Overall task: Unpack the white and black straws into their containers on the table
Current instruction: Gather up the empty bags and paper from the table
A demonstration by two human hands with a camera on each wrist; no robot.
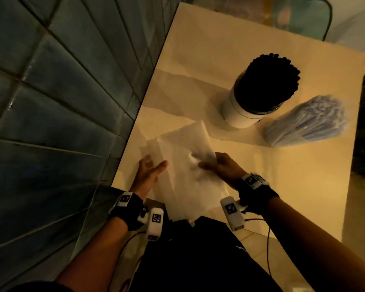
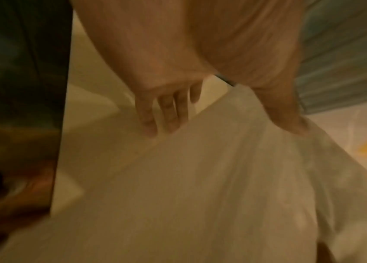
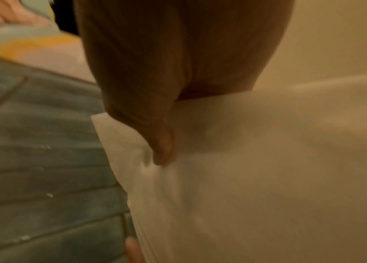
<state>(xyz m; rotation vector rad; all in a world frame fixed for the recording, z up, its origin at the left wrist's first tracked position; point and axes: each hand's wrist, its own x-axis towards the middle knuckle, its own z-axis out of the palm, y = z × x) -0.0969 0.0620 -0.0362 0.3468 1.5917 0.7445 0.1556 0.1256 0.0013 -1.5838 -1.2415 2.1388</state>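
A flat, translucent white plastic wrapper (image 1: 188, 175) hangs over the table's near edge between my hands. My right hand (image 1: 211, 164) pinches its right side, and the thumb (image 3: 162, 147) digs a crease into the wrapper (image 3: 245, 178). My left hand (image 1: 152, 168) lies along its left edge with straight fingers (image 2: 155, 122), touching the wrapper (image 2: 200, 195). Farther back, a white round container (image 1: 238, 116) stands packed with black straws (image 1: 268, 85). A sealed pack of white straws (image 1: 308, 123) lies on its side to the container's right.
The cream table (image 1: 282, 186) runs along a wall of dark blue-green tiles (image 1: 51, 102) on the left. A dark cable (image 1: 328, 20) hangs beyond the far edge. My dark-clothed legs (image 1: 198, 260) are under the near edge.
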